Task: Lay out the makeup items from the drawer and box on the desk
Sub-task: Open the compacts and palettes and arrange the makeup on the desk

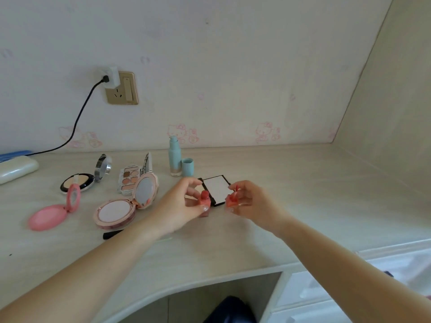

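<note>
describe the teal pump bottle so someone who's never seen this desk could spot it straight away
Start at the gold wall socket and drop right to the pale wooden desk by the wall. The tall teal pump bottle stands upright there, its matching teal cap beside it. Everything else nearby is a flat compact or palette; only it stands tall.

Pale wood bench (pixel 279 194) carries pink compact (pixel 50 216), rose-gold compact (pixel 116 212), black powder compact (pixel 78 182), eyeshadow palette (pixel 129 180), blue pump bottle (pixel 175 157) with cap (pixel 187 167) beside, black square compact (pixel 215 190), white case (pixel 17 167).
</note>
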